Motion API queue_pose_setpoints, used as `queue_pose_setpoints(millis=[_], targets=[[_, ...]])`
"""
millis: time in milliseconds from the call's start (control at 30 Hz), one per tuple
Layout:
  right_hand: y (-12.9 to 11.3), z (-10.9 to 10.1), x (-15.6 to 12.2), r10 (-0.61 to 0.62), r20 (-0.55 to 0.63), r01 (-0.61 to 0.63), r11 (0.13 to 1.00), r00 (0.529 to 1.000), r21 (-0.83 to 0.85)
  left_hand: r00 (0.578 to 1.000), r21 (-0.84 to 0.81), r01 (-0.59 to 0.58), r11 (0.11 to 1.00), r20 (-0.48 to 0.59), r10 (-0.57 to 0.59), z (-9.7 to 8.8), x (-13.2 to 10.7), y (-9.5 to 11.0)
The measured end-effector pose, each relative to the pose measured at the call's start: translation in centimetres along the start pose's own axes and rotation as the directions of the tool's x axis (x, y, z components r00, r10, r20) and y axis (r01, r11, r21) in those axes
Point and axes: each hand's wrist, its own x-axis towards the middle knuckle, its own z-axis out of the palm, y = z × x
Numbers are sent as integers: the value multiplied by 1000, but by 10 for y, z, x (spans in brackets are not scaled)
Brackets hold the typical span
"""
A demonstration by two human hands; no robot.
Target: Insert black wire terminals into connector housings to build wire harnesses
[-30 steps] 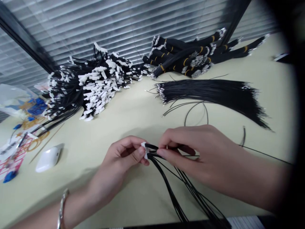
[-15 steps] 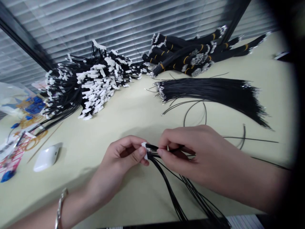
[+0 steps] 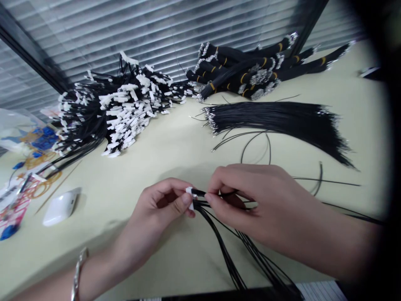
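My left hand [image 3: 163, 207] pinches a small white connector [image 3: 189, 197] between thumb and fingers. Several thin black wires [image 3: 232, 255] run out of the connector toward the table's near edge. My right hand [image 3: 253, 200] is closed in a pinch on one black wire right beside the connector, its tip at the connector's face. Both hands hover just above the pale table [image 3: 175, 146] near its front middle.
A heap of black wires with white connectors [image 3: 115, 108] lies at the back left. Banded black wire bundles [image 3: 250, 69] sit at the back, a loose fan of black wires [image 3: 282, 123] to the right. A white case [image 3: 59, 207] and rubber bands [image 3: 34, 175] lie left.
The hands have barely shifted. My right hand's fingers have edged slightly toward the connector with the wire, and a loose wire on the right has moved a little.
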Motion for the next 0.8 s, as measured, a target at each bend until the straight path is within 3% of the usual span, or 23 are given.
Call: queue_pose_setpoints(millis=[500, 800], targets=[[1, 2, 0, -4, -21, 5, 999, 1000, 38, 1000, -20, 6, 1000, 5, -6, 1, 0, 1], [1, 3, -2, -48, -26, 47, 998, 999, -28, 1000, -30, 16, 999, 5, -16, 0, -1, 2]])
